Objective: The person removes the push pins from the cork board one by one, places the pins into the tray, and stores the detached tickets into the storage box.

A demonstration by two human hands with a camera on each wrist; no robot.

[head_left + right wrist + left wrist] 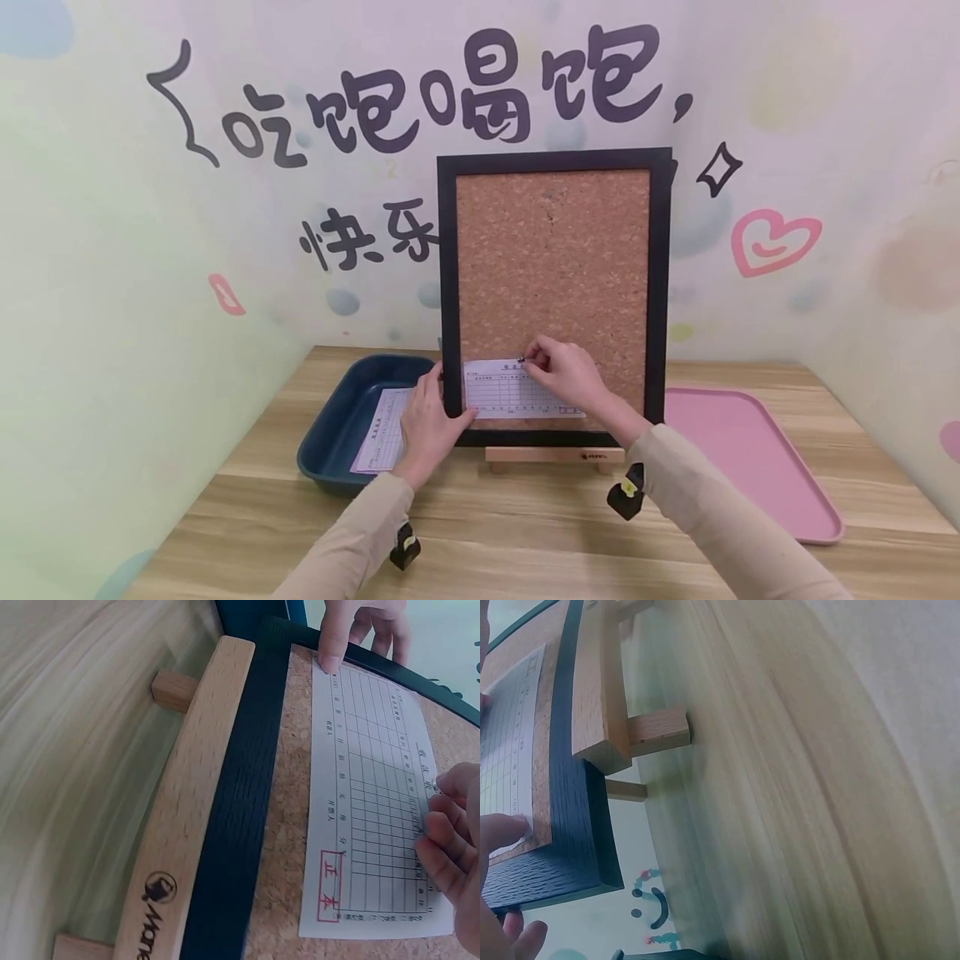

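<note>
A cork board (pixel 551 267) in a black frame stands upright on a small wooden easel (pixel 555 455). A printed receipt form (pixel 517 396) lies flat against the cork at its lower left, with a red stamp box near one corner. My left hand (pixel 431 421) grips the frame's left edge, its thumb (pixel 506 827) pressing the form's lower left corner and its fingers reaching behind the frame. At the form's top edge, my right hand (pixel 566 371) pinches a small dark pushpin (pixel 522 360). The fingers (pixel 442 847) of that hand rest against the paper.
To the left, a dark blue tray (pixel 330 446) holds more printed forms (pixel 382 433). A pink tray (pixel 750 450) lies at the right, partly behind my right sleeve. All stand on a wood-grain table (pixel 525 542), with a decorated wall (pixel 360 292) behind.
</note>
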